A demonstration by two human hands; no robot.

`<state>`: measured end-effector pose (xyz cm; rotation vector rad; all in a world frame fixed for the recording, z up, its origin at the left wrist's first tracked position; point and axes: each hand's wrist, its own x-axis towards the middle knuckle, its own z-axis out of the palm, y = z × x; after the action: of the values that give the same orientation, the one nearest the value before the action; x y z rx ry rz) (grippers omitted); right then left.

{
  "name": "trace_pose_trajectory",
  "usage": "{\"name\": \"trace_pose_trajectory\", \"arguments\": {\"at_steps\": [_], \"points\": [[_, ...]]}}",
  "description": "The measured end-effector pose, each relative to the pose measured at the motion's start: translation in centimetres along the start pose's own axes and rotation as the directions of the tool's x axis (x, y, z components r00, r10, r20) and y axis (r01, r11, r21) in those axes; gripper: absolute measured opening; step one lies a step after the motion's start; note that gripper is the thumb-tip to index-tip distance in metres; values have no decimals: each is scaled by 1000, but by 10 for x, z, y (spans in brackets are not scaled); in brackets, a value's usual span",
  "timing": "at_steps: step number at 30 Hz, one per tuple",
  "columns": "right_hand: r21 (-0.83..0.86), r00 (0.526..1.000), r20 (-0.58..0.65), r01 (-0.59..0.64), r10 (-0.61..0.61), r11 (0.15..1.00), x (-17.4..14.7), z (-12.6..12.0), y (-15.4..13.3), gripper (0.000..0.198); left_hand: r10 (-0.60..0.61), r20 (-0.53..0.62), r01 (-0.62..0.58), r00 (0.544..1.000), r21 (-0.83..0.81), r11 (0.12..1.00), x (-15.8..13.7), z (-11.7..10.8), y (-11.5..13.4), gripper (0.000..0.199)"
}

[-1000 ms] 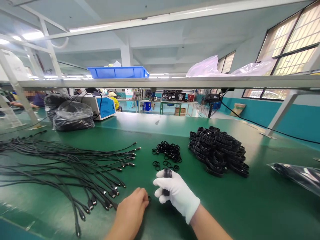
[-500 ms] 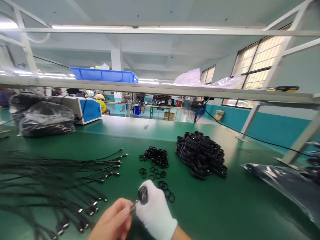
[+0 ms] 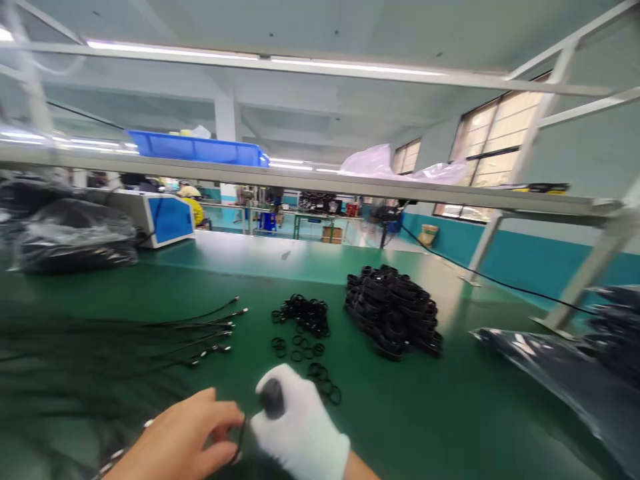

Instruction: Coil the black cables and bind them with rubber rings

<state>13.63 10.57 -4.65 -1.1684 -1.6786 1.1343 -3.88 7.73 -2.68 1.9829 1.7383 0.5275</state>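
Note:
My right hand (image 3: 303, 427), in a white glove, is closed around a dark bundle (image 3: 273, 399) that looks like a coiled black cable; it is smeared by motion. Just left of it, my bare left hand (image 3: 187, 433) holds a thin black rubber ring (image 3: 242, 437) between thumb and fingers. Beyond the gloved hand lie several loose black rings (image 3: 325, 387), with a heap of the same rings (image 3: 305, 313) farther back. Straight black cables (image 3: 200, 327) with metal plugs spread over the left of the table, partly hidden by my left hand.
A large pile of coiled black cables (image 3: 393, 310) stands right of the rings. Plastic-bagged goods lie at the far left (image 3: 75, 233) and right (image 3: 545, 373). A blue-and-white machine (image 3: 170, 219) stands at the back left. A shelf (image 3: 300, 175) crosses above, carrying a blue tray (image 3: 195, 148).
My left hand has moved slightly left and its thumb and fingers have spread, the ring now showing between them. The right hand keeps the bundle. The view has turned a little to the right.

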Motion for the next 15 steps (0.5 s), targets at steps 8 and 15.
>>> {"name": "trace_pose_trajectory", "arguments": {"at_steps": [8,15], "points": [[213,793,582,-360,178,908,0,0,9,88,54,170,-7,984,-264,965,-15,-11,24,47],[125,901,425,-157,90,980,-10,6,26,116,20,208,14,978,-161,987,-12,8,27,47]]}}
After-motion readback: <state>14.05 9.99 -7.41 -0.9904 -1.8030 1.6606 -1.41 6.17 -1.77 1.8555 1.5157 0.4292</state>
